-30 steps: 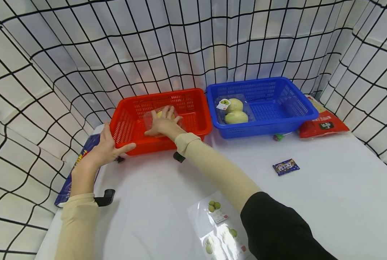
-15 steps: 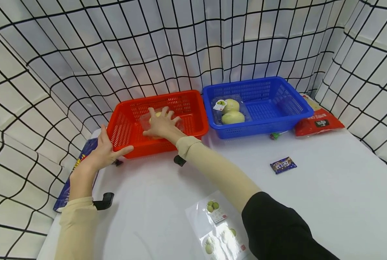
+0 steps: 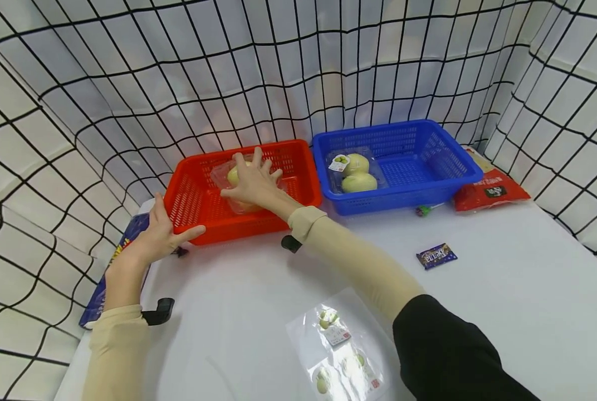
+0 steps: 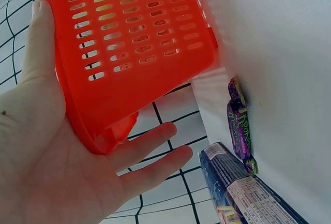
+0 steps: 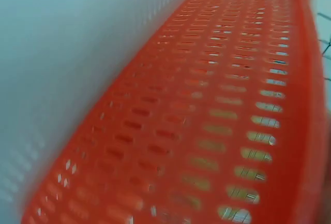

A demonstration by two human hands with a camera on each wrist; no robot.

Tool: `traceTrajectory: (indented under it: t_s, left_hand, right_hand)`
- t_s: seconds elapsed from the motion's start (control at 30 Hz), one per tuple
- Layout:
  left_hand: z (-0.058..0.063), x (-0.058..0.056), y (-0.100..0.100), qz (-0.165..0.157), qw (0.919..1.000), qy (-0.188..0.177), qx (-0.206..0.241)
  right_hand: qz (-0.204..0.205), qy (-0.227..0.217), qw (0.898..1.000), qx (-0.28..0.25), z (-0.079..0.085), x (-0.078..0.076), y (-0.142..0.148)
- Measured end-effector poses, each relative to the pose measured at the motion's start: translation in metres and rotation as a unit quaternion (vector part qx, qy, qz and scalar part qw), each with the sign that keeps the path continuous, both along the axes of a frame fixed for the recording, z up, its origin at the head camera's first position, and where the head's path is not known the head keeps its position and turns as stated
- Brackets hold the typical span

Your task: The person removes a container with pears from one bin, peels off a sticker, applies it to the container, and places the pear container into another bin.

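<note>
My right hand (image 3: 253,181) is over the red basket (image 3: 208,231), fingers spread across a clear plastic pack (image 3: 220,177) of pale yellow-green melons. The hand covers part of the pack. At the basket's left front corner rests my left hand (image 3: 153,234), its fingers stretched out. In the left wrist view, the palm and straight fingers lie along the rim of the red basket (image 4: 103,100). The right wrist view has mostly the slotted wall of the red basket (image 5: 207,94), with yellow-green showing through the slots.
A blue basket (image 3: 409,195) to the right holds another pack of melons (image 3: 358,182). A red bag (image 3: 494,192), a lollipop (image 3: 424,210) and a small blue snack packet (image 3: 436,256) lie nearby. In front is a sheet of melon stickers (image 3: 336,345). A purple wrapped candy (image 4: 239,131) lies left.
My right hand has shifted slightly right across the pack, so more of a melon shows beside the fingers. My left hand has stayed at the basket corner.
</note>
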State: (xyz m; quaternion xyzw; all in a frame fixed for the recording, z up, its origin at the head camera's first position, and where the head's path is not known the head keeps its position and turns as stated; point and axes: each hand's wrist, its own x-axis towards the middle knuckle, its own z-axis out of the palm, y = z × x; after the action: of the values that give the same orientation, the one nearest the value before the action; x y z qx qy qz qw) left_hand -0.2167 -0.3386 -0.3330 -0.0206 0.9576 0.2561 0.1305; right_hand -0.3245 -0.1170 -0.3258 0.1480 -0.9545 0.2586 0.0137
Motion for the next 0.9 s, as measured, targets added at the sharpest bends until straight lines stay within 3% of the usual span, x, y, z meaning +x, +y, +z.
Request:
traceTrajectory:
  t_s: [0.2,0.37,0.6,0.77,0.9]
  left_hand:
    - [0.005,-0.001,0.001,0.001,0.9999,-0.006,-0.012]
    - [0.002,0.001,0.0,-0.008,0.9997,0.009,-0.02]
    - [-0.003,0.005,-0.004,-0.017,0.9989,0.013,-0.041]
    - [0.0,0.003,-0.006,-0.019,0.9992,-0.001,-0.035]
    - [-0.003,0.0,-0.001,-0.019,0.9995,0.005,-0.026]
  right_hand:
    - [0.027,0.027,0.999,-0.008,0.019,0.007,0.02]
    - [0.041,0.069,0.997,-0.017,0.034,0.017,0.039]
    - [0.095,0.093,0.99,-0.046,0.05,0.048,0.088]
    - [0.133,0.129,0.981,-0.054,0.052,0.063,0.125]
    - [0.136,0.138,0.98,-0.053,0.052,0.08,0.151]
